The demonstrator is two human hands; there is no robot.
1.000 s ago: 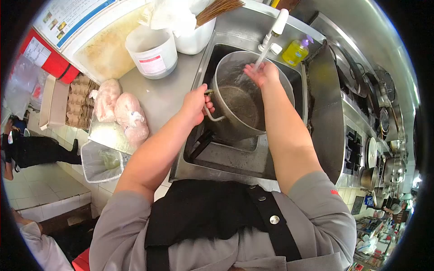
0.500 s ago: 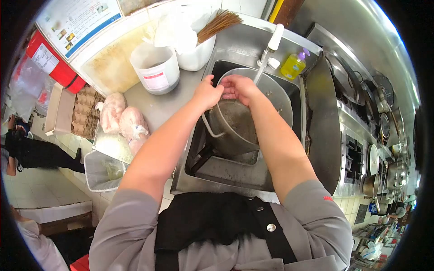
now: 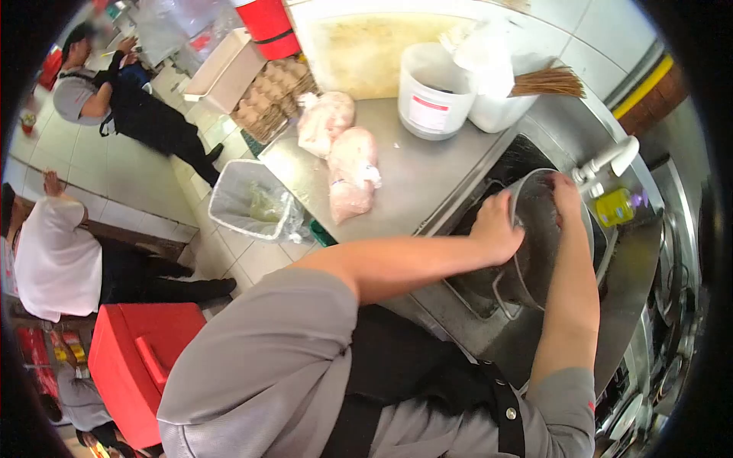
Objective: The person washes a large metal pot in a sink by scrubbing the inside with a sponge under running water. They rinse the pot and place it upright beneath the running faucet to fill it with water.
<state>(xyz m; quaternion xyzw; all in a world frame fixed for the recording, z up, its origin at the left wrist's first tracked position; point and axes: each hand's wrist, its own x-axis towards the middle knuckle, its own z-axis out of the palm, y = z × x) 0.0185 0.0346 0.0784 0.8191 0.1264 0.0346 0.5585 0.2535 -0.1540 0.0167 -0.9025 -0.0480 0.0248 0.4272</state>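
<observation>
A large grey metal pot is tilted in the sink, its mouth facing up and right and its loop handle on the near side. My left hand is closed on the left part of the rim. My right hand reaches over to the far rim with its fingers bent around it, partly hidden. The white-handled tap stands behind the pot. A yellow soap bottle with a purple pump is to the right of the tap.
On the counter left of the sink lie bagged pale meat pieces and a white tub; a stick brush stands behind. A lined bin, a red cooler and other people are to the left.
The view has swung left. My hands, earlier close together above the pot, are now apart on its rim. The pot is tilted more, and more people and the red cooler show.
</observation>
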